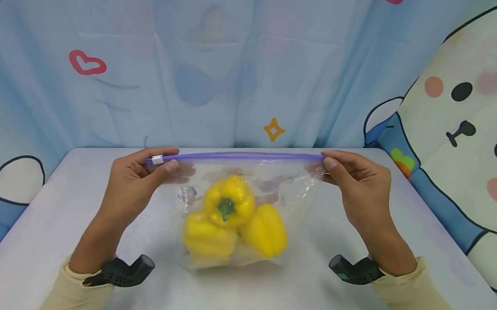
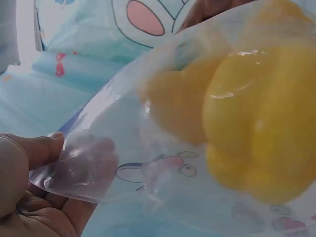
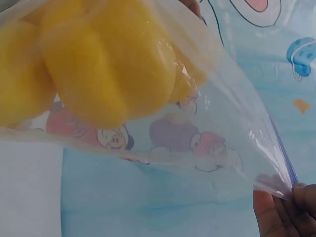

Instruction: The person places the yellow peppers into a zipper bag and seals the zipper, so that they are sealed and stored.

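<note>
A clear zip bag [image 1: 301, 194] with a purple zip strip [image 1: 240, 154] hangs between my two hands. Inside it are three yellow bell peppers [image 1: 235, 221], one showing its green stem. My left hand [image 1: 134, 184] pinches the strip's left end, close to the white slider [image 1: 158, 159]. At the other end, my right hand [image 1: 359, 179] pinches the top corner between thumb and fingers. The strip is pulled straight and looks closed along its length. In the left wrist view the peppers [image 2: 261, 113] press against the film, and printed cartoon figures show on the bag [image 3: 197, 138] in the right wrist view.
A white table [image 1: 47, 250] lies beneath the bag. Behind it hangs a blue curtain [image 1: 227, 72] with hearts and cartoon figures, and a large printed bear face [image 1: 475, 129] is at the right. Each wrist wears a black camera [image 1: 128, 272].
</note>
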`<state>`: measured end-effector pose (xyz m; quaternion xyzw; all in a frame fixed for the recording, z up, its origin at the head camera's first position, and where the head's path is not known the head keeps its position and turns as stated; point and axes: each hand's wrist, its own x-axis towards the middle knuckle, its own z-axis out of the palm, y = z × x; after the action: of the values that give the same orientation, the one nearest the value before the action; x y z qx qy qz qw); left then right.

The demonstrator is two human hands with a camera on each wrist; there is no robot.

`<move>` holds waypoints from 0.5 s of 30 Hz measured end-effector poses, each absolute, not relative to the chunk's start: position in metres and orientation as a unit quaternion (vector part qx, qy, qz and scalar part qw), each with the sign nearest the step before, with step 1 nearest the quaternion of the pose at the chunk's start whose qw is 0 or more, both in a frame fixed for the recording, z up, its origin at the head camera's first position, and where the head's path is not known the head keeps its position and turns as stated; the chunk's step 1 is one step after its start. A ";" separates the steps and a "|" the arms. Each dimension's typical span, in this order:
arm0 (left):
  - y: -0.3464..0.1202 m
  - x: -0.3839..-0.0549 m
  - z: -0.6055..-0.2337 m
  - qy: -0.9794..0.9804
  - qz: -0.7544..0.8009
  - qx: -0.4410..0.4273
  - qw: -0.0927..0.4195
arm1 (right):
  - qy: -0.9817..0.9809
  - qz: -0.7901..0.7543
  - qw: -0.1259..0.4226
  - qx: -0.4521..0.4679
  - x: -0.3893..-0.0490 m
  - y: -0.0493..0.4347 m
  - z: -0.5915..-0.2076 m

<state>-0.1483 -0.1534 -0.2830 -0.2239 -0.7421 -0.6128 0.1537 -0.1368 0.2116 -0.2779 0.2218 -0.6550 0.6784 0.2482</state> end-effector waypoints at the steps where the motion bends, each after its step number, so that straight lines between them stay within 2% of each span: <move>1: -0.152 -0.151 -0.285 -0.745 -0.616 -0.212 0.139 | -0.662 0.676 0.246 0.209 -0.138 0.212 -0.279; 4: -0.150 -0.159 -0.293 -0.760 -0.606 -0.213 0.099 | -0.653 0.692 0.236 0.197 -0.142 0.215 -0.282; 7: -0.151 -0.163 -0.297 -0.752 -0.607 -0.251 0.056 | -0.663 0.685 0.240 0.185 -0.144 0.217 -0.284; 15: -0.151 -0.160 -0.294 -0.754 -0.602 -0.251 0.081 | -0.704 0.649 0.248 0.149 -0.150 0.223 -0.285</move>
<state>-0.1598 -0.1509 -0.2942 -0.2508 -0.7538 -0.6019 0.0812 -0.1497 0.2227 -0.2852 0.1489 -0.7039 0.6487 0.2480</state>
